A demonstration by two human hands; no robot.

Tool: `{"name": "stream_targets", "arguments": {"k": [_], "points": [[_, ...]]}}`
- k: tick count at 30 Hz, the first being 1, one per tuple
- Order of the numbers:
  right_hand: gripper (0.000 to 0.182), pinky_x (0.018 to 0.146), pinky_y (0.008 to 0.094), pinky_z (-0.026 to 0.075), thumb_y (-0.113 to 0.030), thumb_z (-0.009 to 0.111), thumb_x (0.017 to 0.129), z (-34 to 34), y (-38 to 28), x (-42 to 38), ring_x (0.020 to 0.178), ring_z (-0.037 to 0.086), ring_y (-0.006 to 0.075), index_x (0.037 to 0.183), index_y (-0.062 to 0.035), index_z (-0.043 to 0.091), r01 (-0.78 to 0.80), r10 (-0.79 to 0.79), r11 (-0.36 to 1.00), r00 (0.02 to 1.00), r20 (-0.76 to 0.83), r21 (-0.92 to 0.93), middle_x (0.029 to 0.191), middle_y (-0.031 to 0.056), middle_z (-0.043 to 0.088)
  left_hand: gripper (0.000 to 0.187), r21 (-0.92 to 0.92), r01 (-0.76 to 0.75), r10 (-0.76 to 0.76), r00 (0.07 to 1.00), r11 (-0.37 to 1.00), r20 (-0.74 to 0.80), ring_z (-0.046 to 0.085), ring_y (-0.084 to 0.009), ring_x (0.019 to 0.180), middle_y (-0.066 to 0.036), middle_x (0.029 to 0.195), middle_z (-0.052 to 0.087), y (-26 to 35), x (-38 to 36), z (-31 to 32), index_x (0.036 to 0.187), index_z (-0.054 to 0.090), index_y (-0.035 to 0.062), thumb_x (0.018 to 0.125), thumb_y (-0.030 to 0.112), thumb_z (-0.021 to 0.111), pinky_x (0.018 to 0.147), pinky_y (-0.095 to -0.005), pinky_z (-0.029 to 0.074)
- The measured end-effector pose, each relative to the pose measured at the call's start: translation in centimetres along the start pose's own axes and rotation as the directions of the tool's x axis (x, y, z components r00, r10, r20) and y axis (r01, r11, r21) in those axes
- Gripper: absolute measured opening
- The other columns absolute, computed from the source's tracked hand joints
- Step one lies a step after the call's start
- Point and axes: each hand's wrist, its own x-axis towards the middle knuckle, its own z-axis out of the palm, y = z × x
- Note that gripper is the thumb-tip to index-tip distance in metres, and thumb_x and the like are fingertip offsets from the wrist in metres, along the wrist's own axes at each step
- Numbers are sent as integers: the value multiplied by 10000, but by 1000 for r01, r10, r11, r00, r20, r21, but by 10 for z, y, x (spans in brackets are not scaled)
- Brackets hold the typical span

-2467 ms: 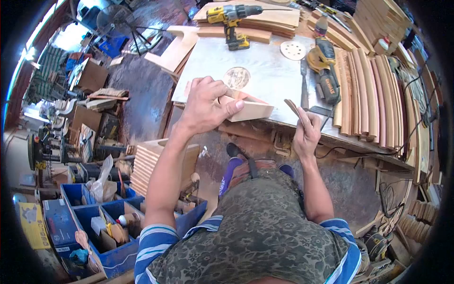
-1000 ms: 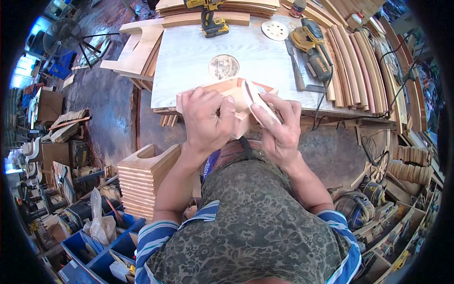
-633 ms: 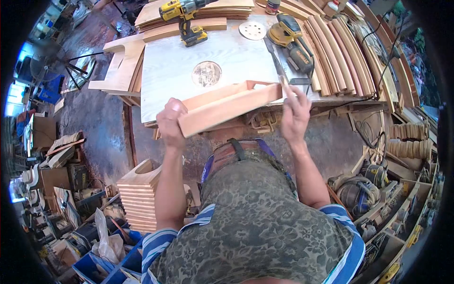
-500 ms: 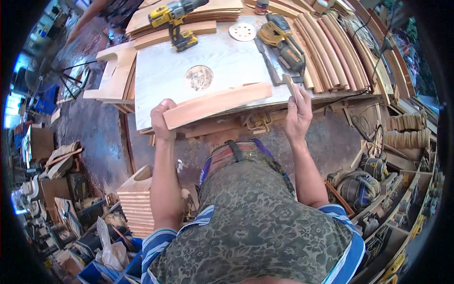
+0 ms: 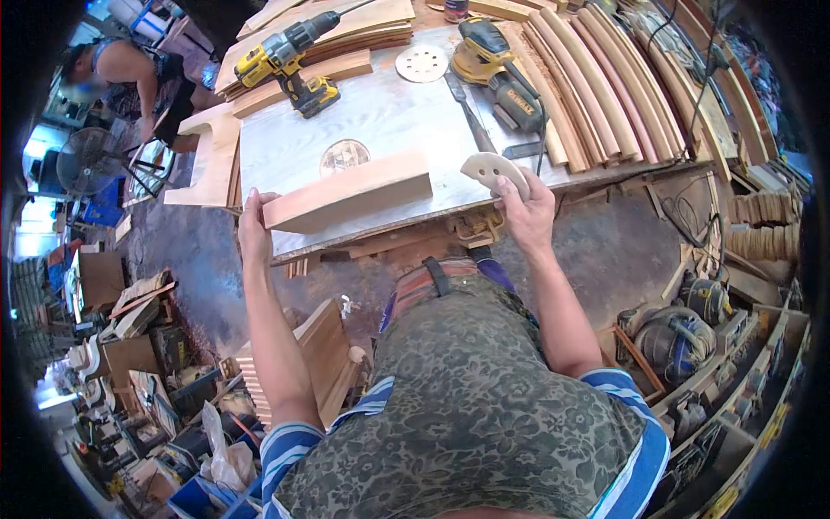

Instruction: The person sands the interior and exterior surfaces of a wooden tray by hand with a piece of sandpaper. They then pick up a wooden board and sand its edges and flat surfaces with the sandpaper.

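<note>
My left hand (image 5: pixel 254 229) grips the left end of a pale, slightly curved wooden piece (image 5: pixel 354 195), which lies slanted over the front of the white work board (image 5: pixel 415 112). In my right hand (image 5: pixel 529 209) is a folded sanding disc (image 5: pixel 493 170) with holes in it, pinched between thumb and fingers and apart from the wood. Behind the wooden piece, a round sanding disc (image 5: pixel 344 157) lies on the board, partly covered by it. A yellow and black sander (image 5: pixel 497 73) rests beyond my right hand, beside a flat dark metal tool (image 5: pixel 468 112).
A yellow cordless drill (image 5: pixel 290 65) stands at the back left, near stacked boards (image 5: pixel 372 30). Another perforated disc (image 5: pixel 422 64) lies behind. Curved wooden strips (image 5: pixel 596 86) fill the right side. Another person (image 5: pixel 130 78) bends over at far left, near a fan (image 5: pixel 85 164).
The wooden piece and my left hand have shifted left, and the piece has turned to show its front side. My right hand has turned the folded disc so its flat face shows.
</note>
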Motion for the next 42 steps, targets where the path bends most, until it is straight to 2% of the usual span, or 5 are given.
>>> {"name": "stream_targets", "arguments": {"k": [10,20,28,33,42], "points": [[317,602,291,643,-89,600,1068,-27,-10,54,869,751,205,1362,26,571,-456,347,791,883,316,408,1160,165,740,443,916,-348,673,728,199,131,658,-235,1163,-106,1233,730,84,-62,123,1308,690,13,979,299,768,1046,-398,494],[365,686,259,623,-64,785,952,-62,-27,78,930,717,129,1276,3,630,-569,340,729,784,520,381,1028,59,716,339,75,181,-192,963,981,187,648,-103,753,-60,880,733,73,-122,328,1248,698,-58,1043,210,728,690,-272,546],[651,762,199,517,75,670,916,-114,-100,64,815,600,48,1541,62,486,87,-120,986,963,242,145,961,10,645,241,314,-299,311,950,901,12,658,-91,806,-47,875,750,66,-139,328,1110,757,-48,1028,178,744,737,-266,529],[1109,1325,466,143,-41,675,807,-55,-40,52,1591,234,409,1708,2,30,350,-106,886,791,602,-304,1708,282,235,178,301,-579,593,804,758,53,656,-165,644,-138,777,712,64,-160,314,1057,756,-39,966,110,789,617,-331,524],[914,1178,437,424,-138,832,869,-41,-48,-42,1254,609,302,1629,37,354,-110,95,994,895,437,8,1332,186,633,193,313,-337,253,926,888,280,651,-110,827,-67,872,754,41,-207,233,1064,750,-33,1019,154,737,792,-298,541]]}}
